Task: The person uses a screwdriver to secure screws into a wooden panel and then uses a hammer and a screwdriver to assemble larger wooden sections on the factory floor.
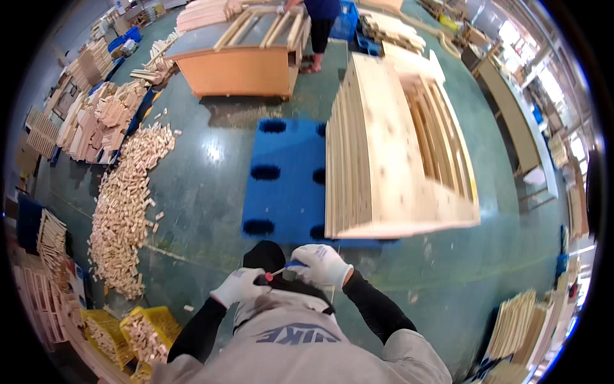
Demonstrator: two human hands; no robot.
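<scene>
In front of my body, both hands wear white gloves and are held close together. My left hand [242, 287] is closed around a small tool with a red-and-black end [268, 277], which looks like a screwdriver. Its thin pale shaft slants up toward my right hand [322, 264]. The fingers of that hand are curled, and a bit of blue and grey shows at their tips; what they hold cannot be made out. Ahead on the right, stacked pale wooden panels and frames [387, 147] rest partly on a blue plastic pallet [284, 173].
Many small wood blocks [121, 211] lie heaped on the floor at left, beside yellow crates [150, 329]. An orange-sided workbench [233, 70] stands ahead, with another person [322, 25] next to it. Wooden slats [515, 326] are stacked at lower right; a long table [515, 121] runs along the right.
</scene>
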